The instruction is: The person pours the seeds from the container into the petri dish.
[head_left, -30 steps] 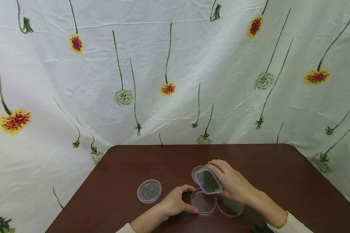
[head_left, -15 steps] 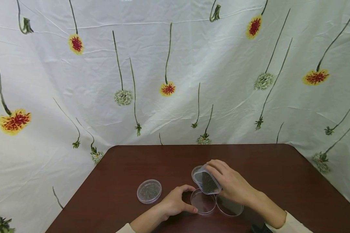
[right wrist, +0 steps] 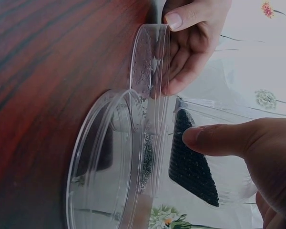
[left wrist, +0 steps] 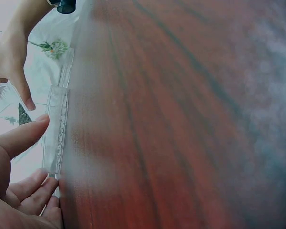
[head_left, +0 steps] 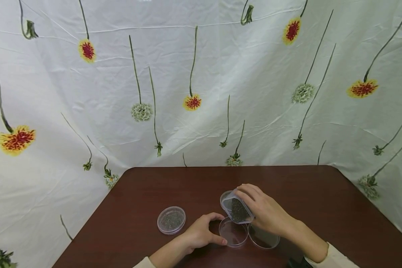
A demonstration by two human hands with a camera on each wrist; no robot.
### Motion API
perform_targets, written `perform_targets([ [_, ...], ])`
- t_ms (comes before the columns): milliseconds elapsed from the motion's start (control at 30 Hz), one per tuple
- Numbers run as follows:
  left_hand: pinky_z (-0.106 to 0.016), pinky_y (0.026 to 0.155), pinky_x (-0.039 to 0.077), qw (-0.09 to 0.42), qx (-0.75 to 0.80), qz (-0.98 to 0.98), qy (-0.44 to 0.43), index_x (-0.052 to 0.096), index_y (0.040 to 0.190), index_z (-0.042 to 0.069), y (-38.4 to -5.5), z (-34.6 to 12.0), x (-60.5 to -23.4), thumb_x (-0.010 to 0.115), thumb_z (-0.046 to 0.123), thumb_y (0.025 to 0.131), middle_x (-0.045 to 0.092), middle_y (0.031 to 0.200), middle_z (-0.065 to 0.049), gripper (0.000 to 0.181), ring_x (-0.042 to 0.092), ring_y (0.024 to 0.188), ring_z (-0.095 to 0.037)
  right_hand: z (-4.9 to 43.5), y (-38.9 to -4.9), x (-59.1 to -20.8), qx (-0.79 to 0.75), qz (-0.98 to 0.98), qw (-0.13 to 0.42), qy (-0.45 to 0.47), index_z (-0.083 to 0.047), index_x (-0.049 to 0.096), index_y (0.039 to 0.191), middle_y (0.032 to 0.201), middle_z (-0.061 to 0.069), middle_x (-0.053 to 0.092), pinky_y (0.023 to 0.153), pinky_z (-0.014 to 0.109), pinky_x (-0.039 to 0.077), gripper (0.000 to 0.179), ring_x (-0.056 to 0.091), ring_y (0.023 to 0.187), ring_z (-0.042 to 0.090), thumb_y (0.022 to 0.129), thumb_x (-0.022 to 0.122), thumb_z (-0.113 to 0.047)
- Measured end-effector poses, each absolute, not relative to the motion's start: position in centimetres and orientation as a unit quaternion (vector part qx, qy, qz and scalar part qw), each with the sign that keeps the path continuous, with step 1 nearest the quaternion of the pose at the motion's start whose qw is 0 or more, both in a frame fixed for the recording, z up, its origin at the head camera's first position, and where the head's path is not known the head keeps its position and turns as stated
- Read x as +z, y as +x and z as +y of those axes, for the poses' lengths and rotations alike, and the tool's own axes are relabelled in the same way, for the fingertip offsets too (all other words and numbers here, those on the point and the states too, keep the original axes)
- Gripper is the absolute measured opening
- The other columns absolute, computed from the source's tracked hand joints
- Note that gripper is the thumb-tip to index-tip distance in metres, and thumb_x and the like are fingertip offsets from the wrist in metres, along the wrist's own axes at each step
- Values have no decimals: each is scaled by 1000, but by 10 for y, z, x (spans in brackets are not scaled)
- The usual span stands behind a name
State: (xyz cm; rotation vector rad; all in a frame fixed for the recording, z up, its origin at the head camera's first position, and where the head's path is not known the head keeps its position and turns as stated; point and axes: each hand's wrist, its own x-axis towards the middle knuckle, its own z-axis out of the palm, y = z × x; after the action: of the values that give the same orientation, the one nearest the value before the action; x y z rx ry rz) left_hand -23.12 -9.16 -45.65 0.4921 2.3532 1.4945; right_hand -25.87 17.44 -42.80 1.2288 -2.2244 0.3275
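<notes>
My left hand [head_left: 201,232] holds a clear petri dish [head_left: 233,233] at its left side, thumb at the near edge and fingers at the far edge. Dark specks lie in that dish, visible in the right wrist view. My right hand [head_left: 269,212] grips a clear plastic tub [head_left: 228,205], tilted above the dish's far rim. Inside the tub, small dark granules [right wrist: 193,162] lie against the wall near my right thumb. A second petri dish [head_left: 264,237] sits close at the right. Behind the tub, another round dish [head_left: 223,196] is partly hidden.
A petri dish [head_left: 171,220] with grey-green bits in it stands to the left of my left hand. Everything rests on a dark red-brown table [head_left: 147,190]. A white cloth [head_left: 174,74] with printed flowers hangs behind the table's far edge.
The tub has tipped slightly further and shifted a little to the left in my right hand. My left hand and the dishes have stayed in place.
</notes>
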Motion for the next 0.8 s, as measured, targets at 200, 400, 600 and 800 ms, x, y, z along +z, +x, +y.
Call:
perform_targets([
  [200, -71, 112, 24, 155, 522, 821, 172, 66, 130, 11, -231, -91, -456, 93, 7, 75, 57, 139, -9, 62, 37, 140, -46, 175, -259, -429, 123, -833, 285, 458, -2, 54, 141, 142, 16, 51, 105, 50, 48, 101, 48, 134, 41, 54, 104, -11],
  [400, -70, 112, 24, 158, 522, 820, 173, 65, 130, 10, -231, -92, -455, 93, 7, 76, 57, 139, -8, 61, 38, 140, -46, 176, -259, -430, 120, -836, 282, 456, -3, 53, 141, 143, 16, 50, 104, 49, 48, 101, 48, 135, 41, 55, 104, -10],
  [600, -71, 111, 24, 156, 519, 822, 175, 65, 130, 11, -231, -92, -454, 93, 7, 76, 57, 139, -8, 61, 37, 140, -46, 176, -259, -431, 120, -832, 287, 460, -3, 54, 140, 142, 15, 51, 106, 49, 47, 99, 47, 135, 39, 55, 104, -10],
  [800, -71, 112, 24, 158, 520, 821, 175, 65, 130, 10, -231, -92, -455, 93, 7, 76, 57, 139, -8, 61, 37, 140, -46, 176, -260, -431, 122, -828, 290, 464, -2, 55, 140, 141, 17, 52, 105, 50, 48, 99, 48, 134, 40, 55, 104, -10],
])
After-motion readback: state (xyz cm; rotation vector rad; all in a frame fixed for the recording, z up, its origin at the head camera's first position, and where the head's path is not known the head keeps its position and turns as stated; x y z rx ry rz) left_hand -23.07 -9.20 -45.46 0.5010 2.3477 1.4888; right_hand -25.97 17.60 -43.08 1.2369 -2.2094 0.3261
